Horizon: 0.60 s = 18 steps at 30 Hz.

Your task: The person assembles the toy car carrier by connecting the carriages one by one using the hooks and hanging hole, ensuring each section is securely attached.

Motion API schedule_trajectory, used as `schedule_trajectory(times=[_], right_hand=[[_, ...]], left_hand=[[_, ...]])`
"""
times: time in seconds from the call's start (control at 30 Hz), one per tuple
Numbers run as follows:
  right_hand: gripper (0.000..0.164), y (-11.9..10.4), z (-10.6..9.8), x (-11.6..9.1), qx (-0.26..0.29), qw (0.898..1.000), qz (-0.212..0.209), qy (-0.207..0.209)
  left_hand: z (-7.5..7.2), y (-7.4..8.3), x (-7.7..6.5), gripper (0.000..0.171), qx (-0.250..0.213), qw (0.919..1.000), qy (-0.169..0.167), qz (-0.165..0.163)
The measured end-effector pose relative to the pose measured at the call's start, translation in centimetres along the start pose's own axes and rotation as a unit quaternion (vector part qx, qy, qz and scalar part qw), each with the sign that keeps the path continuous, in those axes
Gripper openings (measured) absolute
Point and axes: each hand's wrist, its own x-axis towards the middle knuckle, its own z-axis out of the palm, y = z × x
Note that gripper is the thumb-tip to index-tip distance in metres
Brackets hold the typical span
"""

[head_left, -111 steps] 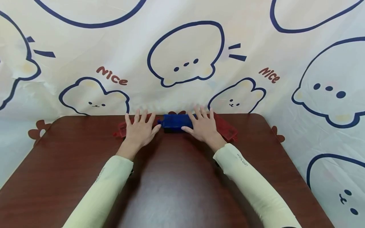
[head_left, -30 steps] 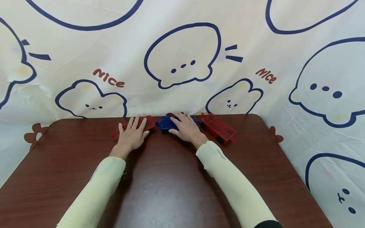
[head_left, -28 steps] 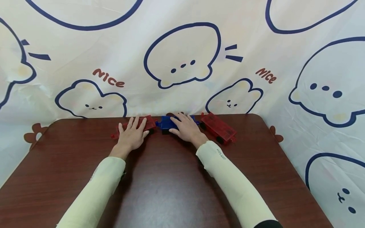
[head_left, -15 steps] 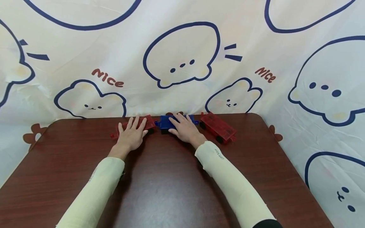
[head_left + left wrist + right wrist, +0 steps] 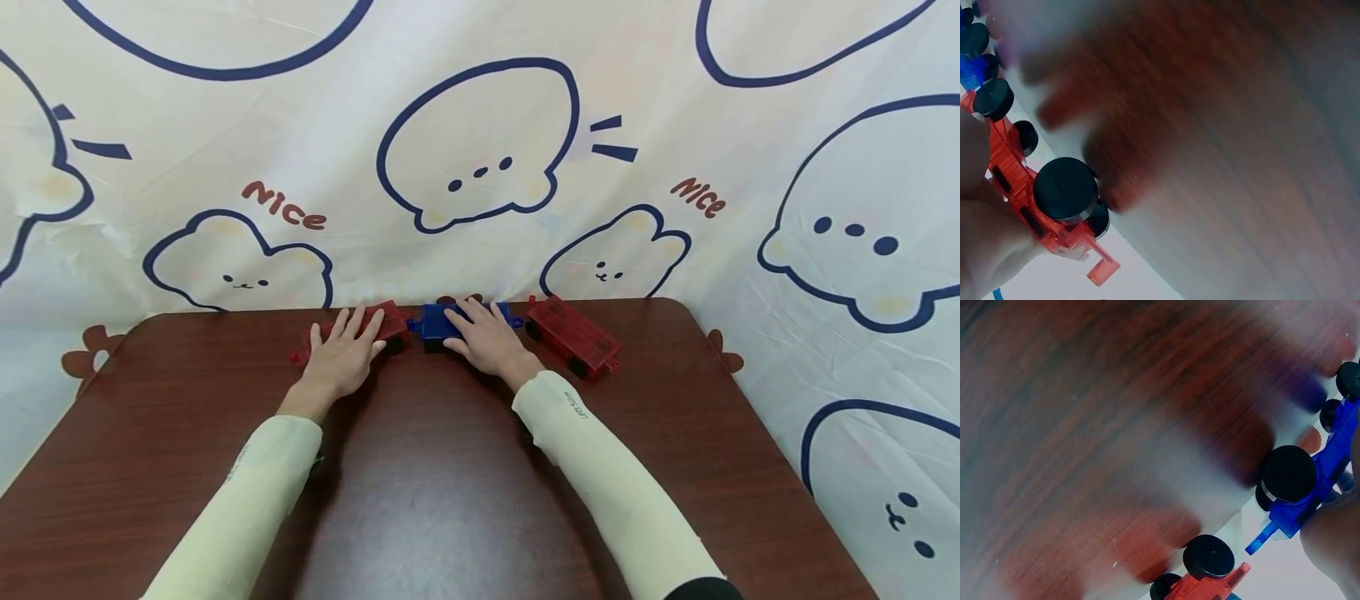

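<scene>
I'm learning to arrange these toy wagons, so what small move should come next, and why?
Probably shift the right hand from the blue wagon to the red wagon on the right and turn it into line: it sits angled, no hand touches it, and it looks unhooked from the blue wagon. The left hand rests on the other red wagon.

left hand [image 5: 337,362] – fingers [image 5: 354,322] spread | right hand [image 5: 491,342] – fingers spread | both arms [image 5: 600,475] reaching forward
</scene>
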Motion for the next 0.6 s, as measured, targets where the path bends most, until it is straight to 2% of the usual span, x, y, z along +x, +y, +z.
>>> schedule_trajectory(times=[0.27, 0.6], right_hand=[[0.064, 0.12, 0.1, 0.2, -0.002, 1.0, 0.002, 0.001], [0.064, 0.16, 0.23, 0.21, 0.002, 1.0, 0.003, 0.002]], left_hand=[[-0.09, -0.38, -0.32, 0.061, -0.007, 0.9997, 0.009, 0.019], [-0.12, -0.7, -0.58, 0.062, -0.01, 0.9994, 0.001, 0.033]])
